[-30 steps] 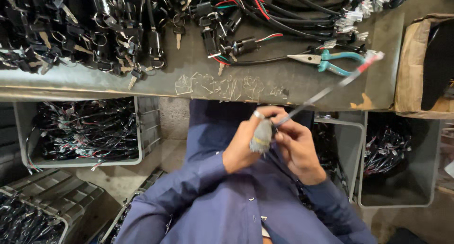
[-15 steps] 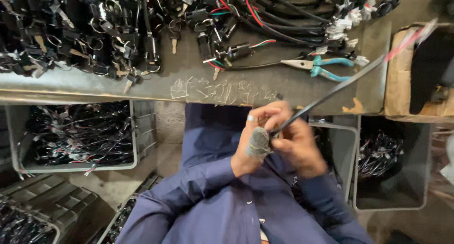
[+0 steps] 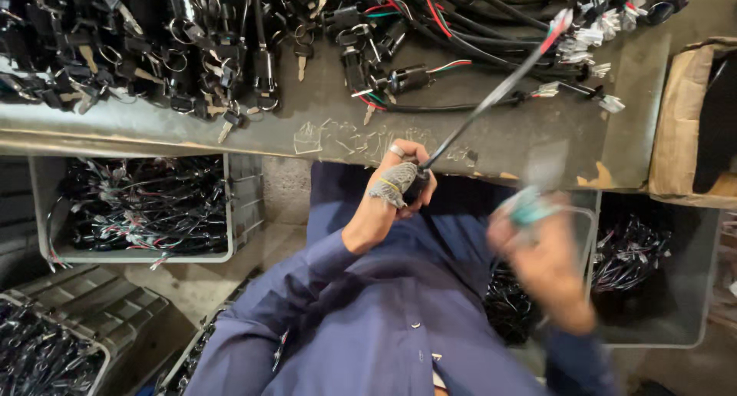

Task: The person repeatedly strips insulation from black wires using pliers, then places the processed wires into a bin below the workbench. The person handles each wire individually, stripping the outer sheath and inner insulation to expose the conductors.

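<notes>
- Below the bench [image 3: 322,131] edge, left hand [image 3: 399,185] closes its grip on a black cable [image 3: 491,100], which slants up to red, green and white end wires.
- Right hand [image 3: 541,250], blurred, seemingly holds teal-handled pliers [image 3: 530,208].

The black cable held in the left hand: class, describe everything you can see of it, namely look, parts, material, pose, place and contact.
The black cable is thin, stiff-looking and seemingly plastic-sheathed. It rises slantwise from the left hand, whose fist grips its lower end, and crosses above the grey workbench. At its upper tip, red, green and pale wire ends fan out beside a pile of similar cables with white connectors. The blurred right hand is apart from it, holding something teal.
</notes>
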